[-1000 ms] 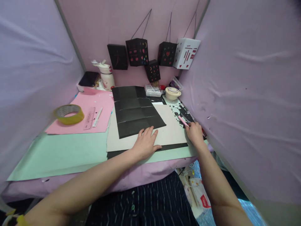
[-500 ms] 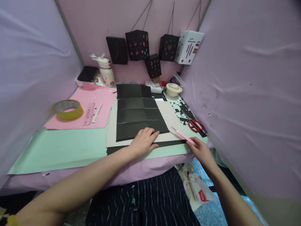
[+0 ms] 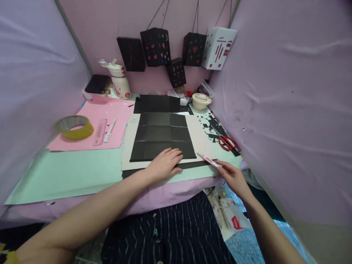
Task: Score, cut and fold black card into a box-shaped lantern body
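A black card sheet (image 3: pixel 162 132) with crease lines lies on a pale board (image 3: pixel 128 154). My left hand (image 3: pixel 165 165) rests flat over the card's near edge, its fingers stretched out. In my right hand (image 3: pixel 232 176) is a pink craft knife (image 3: pixel 210 160), gripped by its handle, with the blade pointing forward and left beside the card's near right corner. Another black sheet (image 3: pixel 192 165) shows from under the board's near edge. Beyond the card, its far section overlaps more black paper (image 3: pixel 136 106).
On the left, a roll of yellow tape (image 3: pixel 75 128), a ruler (image 3: pixel 99 132) and a white pen (image 3: pixel 110 131) lie on pink paper (image 3: pixel 85 144). Red-handled scissors (image 3: pixel 227 143) and black scraps lie right. A bottle (image 3: pixel 121 86) and bowl (image 3: pixel 201 101) stand behind; black lanterns (image 3: pixel 156 47) hang above.
The black card has turned slightly and now sits straighter on the board. My right hand has shifted slightly and rolled the knife. My left hand stays on the card.
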Available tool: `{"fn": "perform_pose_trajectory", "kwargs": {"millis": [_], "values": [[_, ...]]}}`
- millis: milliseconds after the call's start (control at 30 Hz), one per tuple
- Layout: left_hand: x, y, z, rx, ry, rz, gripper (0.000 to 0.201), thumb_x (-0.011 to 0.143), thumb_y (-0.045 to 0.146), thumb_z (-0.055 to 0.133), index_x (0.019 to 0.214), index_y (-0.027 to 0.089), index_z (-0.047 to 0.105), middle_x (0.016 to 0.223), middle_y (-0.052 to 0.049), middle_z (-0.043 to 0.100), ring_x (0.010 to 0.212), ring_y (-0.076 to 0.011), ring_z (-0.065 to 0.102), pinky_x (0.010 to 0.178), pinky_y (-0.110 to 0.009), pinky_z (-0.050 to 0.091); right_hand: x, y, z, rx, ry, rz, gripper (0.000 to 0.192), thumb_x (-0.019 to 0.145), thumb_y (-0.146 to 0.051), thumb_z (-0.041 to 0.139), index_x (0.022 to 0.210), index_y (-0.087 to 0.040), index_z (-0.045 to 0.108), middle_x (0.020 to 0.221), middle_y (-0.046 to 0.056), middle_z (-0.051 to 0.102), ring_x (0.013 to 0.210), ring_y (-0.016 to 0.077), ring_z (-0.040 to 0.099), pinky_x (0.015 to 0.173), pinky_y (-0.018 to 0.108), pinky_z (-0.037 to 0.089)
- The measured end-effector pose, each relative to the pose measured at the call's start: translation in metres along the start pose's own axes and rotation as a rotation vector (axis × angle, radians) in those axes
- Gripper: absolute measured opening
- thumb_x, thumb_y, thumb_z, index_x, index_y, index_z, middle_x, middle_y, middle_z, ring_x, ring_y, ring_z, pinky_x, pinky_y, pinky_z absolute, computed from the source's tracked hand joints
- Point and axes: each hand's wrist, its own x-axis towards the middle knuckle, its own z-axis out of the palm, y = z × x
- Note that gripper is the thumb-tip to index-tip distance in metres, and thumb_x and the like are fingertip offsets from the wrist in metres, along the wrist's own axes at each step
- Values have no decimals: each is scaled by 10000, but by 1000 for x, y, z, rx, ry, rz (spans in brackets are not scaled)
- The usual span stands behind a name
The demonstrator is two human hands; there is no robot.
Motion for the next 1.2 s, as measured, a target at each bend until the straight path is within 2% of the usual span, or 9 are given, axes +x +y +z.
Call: {"fn": "perform_pose_trajectory", "kwargs": {"millis": [367,467,600,700,833,1033,1200], "values": [[-1,-1,0,36,-34,9,476,954,447,505,1327,151,508,1432,-120,486,1372,-256,384,1145,-410,241,9,11,-2,58,-98,52,333,830,-448,643,1073,-244,745,1127,71,727,1065,274,651,964,427,479],[-1,0,0,56,-44,5,542,950,465,511,1397,166,440,1446,-115,468,1375,-249,374,1145,-400,228,9,14,-5,50,-119,68,336,828,-449,649,1078,-247,745,1123,75,728,1055,279,655,948,432,486],[-2,0,2,88,-58,33,686,897,608,510,1462,250,360,1491,-103,412,1405,-274,317,1144,-444,186,9,13,-8,32,-113,71,337,824,-448,654,1077,-244,746,1113,77,732,1059,283,655,960,440,478],[-1,0,4,69,-81,57,774,858,705,470,1472,251,339,1548,-92,329,1443,-282,234,1158,-468,115,12,10,-7,27,-122,71,341,823,-447,652,1071,-233,748,1101,78,736,1049,284,660,956,439,482],[0,-1,5,35,-111,81,809,864,714,447,1498,241,281,1586,-72,238,1469,-258,166,1170,-466,45,16,6,-7,28,-140,72,346,821,-457,648,1056,-226,754,1092,76,739,1034,288,663,936,434,492],[0,-2,3,45,-164,89,862,847,754,414,1510,226,259,1597,-59,197,1478,-266,126,1176,-451,51,15,3,-12,12,-219,103,376,831,-486,635,1077,-225,747,1100,69,737,1021,290,659,902,414,498],[-1,-2,2,51,-177,95,876,839,775,391,1516,238,243,1600,-50,185,1478,-268,125,1175,-443,60,12,1,-13,20,-206,87,352,832,-478,639,1064,-239,753,1108,61,735,1047,288,656,934,406,486]]}}
